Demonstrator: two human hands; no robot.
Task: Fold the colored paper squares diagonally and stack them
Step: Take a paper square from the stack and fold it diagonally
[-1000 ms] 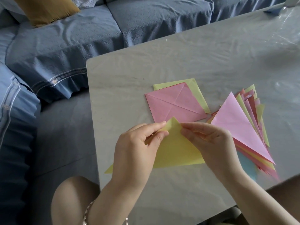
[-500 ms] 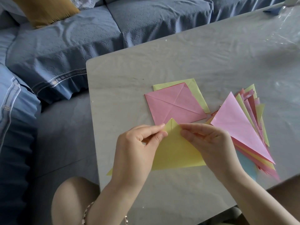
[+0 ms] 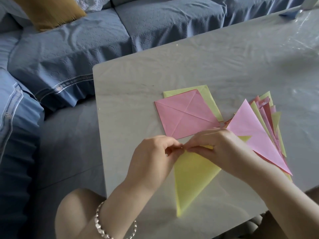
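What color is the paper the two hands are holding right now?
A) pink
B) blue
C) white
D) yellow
D. The left hand and the right hand both pinch the yellow paper near its top, while the pink square lies flat on the table beyond them, untouched.

Open room runs across the far half of the surface (image 3: 224, 57) and along its left strip by the sofa (image 3: 69, 57). The pink square (image 3: 186, 114) lies flat just beyond the left hand (image 3: 155, 161) and right hand (image 3: 224, 149). The fanned triangle stack (image 3: 262, 131) fills the right side, and the pinched yellow sheet (image 3: 193, 178) covers the near middle.
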